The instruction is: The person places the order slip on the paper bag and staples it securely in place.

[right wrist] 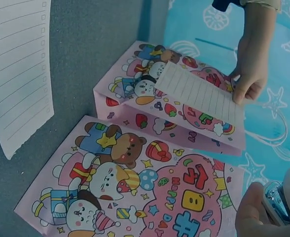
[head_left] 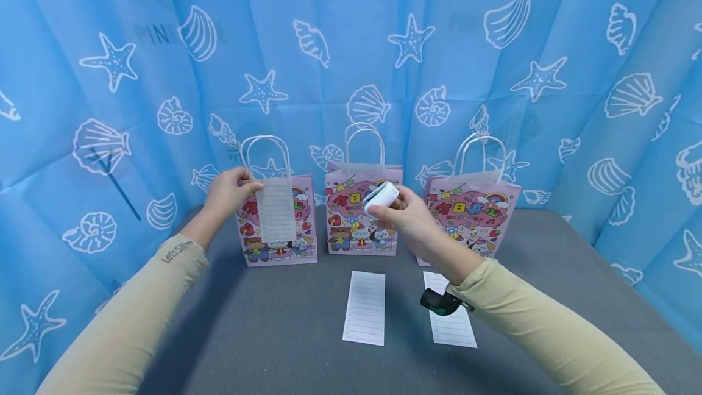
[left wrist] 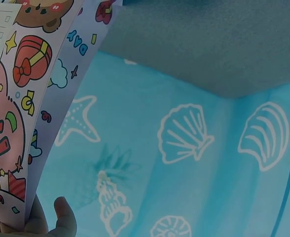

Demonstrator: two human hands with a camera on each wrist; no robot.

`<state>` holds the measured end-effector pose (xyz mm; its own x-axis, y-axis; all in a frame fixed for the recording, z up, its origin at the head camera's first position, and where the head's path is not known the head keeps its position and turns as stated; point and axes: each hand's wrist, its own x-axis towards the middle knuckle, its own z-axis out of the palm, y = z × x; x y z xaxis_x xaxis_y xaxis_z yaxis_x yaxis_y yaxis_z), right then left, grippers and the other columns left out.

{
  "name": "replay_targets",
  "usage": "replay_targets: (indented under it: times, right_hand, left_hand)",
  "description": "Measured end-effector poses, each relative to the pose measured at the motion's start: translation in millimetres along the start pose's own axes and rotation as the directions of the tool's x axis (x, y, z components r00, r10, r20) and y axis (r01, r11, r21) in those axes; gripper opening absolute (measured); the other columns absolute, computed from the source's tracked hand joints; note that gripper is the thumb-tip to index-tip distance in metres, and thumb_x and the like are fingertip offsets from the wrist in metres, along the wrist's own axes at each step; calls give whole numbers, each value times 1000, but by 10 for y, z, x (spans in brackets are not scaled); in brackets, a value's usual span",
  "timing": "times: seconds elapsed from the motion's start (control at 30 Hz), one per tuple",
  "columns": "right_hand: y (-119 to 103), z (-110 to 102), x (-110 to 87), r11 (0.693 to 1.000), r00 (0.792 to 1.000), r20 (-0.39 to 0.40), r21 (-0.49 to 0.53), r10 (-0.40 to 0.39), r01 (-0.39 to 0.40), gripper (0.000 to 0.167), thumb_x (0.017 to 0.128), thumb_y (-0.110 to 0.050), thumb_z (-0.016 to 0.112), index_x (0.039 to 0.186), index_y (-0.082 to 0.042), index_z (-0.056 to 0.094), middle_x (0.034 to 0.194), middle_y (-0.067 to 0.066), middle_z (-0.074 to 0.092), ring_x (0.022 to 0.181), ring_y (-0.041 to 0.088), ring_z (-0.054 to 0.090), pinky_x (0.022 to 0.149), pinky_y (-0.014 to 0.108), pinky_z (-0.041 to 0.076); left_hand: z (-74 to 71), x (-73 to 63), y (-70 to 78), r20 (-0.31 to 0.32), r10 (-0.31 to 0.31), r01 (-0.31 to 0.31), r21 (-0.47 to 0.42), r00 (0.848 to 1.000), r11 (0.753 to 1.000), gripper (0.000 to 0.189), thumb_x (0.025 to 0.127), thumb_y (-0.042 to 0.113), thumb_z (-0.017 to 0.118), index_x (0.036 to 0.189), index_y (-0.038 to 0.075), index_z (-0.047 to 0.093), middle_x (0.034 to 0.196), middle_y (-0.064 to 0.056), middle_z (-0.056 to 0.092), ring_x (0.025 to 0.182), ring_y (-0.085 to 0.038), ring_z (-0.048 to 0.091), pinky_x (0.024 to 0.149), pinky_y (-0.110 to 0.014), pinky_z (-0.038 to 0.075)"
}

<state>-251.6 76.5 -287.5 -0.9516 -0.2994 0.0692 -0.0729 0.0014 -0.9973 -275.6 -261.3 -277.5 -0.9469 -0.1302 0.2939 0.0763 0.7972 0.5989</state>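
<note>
My left hand (head_left: 229,192) pinches the top corner of a lined paper slip (head_left: 276,212) at the upper left edge of the left pink cartoon gift bag (head_left: 306,224). The slip lies against the bag's front, as the right wrist view also shows. In my right hand (head_left: 408,211) is a small white stapler (head_left: 381,198), held in front of the middle gift bag (head_left: 362,239). Its metal part (right wrist: 277,201) shows in the right wrist view. The left wrist view catches only some left fingertips (left wrist: 63,217) by the bag's top; the rest of that hand is hidden.
A similar gift bag (head_left: 496,218) stands at the right, partly behind my right forearm. Two lined slips lie on the grey table: one in the middle (head_left: 365,308), one at the right (head_left: 453,327) under my wrist. A blue shell-print curtain (head_left: 351,47) hangs behind.
</note>
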Motion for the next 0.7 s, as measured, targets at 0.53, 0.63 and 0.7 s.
replay_targets:
  times: [0.53,0.63,0.7]
  right_hand:
    - [-31,238,117,996,994,64,-8,-92,93,56,92,-1,64,139,3,35,128,23,53,111,27,56,89,33,51]
    - [-38,292,155,995,992,71,-21,-100,102,57,92,-2,66,140,1,36,128,22,54,113,29,55,92,36,50]
    - [-45,331,183,993,991,76,-33,-107,110,57,92,-3,66,140,0,36,128,22,54,114,29,55,93,38,49]
  left_hand:
    - [-9,-1,4,2,1,-1,1,1000,1000,26,97,25,62,91,1,55,89,-16,58,80,-28,49,68,-38,40]
    - [-5,-2,0,3,4,-4,4,1000,1000,26,98,25,62,91,1,54,89,-16,58,80,-28,48,68,-38,40]
    - [-1,-1,-3,3,8,-8,6,1000,1000,26,98,25,61,91,1,53,88,-15,57,79,-28,48,67,-38,39]
